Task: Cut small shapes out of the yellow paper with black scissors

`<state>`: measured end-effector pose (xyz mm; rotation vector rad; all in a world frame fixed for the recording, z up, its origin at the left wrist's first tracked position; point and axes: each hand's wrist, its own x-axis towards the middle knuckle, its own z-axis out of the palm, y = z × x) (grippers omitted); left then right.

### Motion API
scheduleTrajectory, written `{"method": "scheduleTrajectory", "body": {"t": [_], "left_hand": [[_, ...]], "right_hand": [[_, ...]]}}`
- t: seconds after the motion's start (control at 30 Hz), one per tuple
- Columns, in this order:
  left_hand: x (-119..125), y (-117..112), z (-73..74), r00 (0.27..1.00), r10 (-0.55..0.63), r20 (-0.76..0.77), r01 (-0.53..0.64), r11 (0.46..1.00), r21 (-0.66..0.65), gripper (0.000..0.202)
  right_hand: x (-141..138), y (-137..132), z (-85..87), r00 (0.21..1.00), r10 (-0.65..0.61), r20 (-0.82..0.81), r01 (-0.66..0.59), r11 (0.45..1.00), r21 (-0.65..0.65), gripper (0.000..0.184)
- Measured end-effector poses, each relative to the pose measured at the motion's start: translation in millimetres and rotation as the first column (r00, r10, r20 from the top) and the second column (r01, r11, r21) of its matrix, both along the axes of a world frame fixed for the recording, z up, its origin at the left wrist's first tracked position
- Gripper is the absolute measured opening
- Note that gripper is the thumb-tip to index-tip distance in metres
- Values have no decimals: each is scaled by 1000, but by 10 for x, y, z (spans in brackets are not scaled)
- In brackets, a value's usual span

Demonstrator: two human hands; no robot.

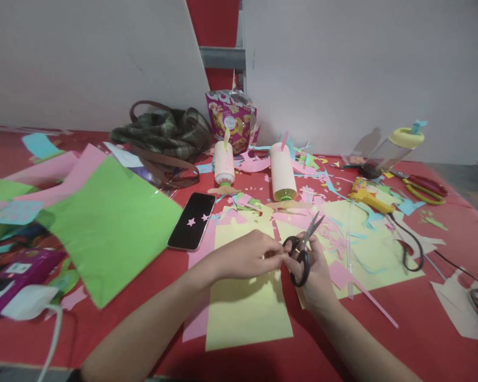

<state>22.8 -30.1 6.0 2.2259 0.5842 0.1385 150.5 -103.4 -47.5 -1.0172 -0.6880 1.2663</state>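
Observation:
My right hand is closed through the black handles of small scissors, whose blades point up and away. My left hand is pinched shut right beside the scissor handles, fingertips meeting those of the right hand; what it pinches is too small to make out. Both hands hover over a yellow paper sheet lying on pink paper on the red table.
A black phone lies left of the hands, beside a green sheet. Two paper-wrapped bottles lie behind, amid coloured scraps. A yellow glue gun with cable, red-handled scissors, a plaid bag and a snack packet lie further back.

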Motion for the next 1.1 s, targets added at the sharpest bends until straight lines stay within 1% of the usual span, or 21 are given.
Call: {"method": "scheduleTrajectory", "body": {"t": [0.13, 0.23, 0.4, 0.57, 0.73, 1.1], "left_hand": [[-33, 28, 31, 999, 43, 17, -43, 999, -34, 22], [-86, 72, 87, 995, 86, 40, -84, 995, -63, 23], [-176, 144, 192, 993, 117, 31, -114, 989, -89, 20], [-203, 170, 225, 992, 126, 17, -122, 982, -143, 19], [-192, 165, 220, 989, 147, 12, -143, 976, -167, 18], [-169, 156, 203, 986, 168, 17, -161, 967, -198, 18]], "right_hand": [[-7, -7, 11, 997, 53, 54, -54, 999, 7, 34], [-12, -15, 22, 985, 147, 91, -147, 989, -3, 31], [-3, -26, 23, 950, 304, 65, -304, 953, -14, 27], [6, -40, 22, 920, 389, 46, -389, 921, -19, 30], [7, -49, 17, 908, 416, 41, -416, 909, -14, 33], [11, -46, 30, 902, 429, 45, -429, 903, 6, 31]]}}
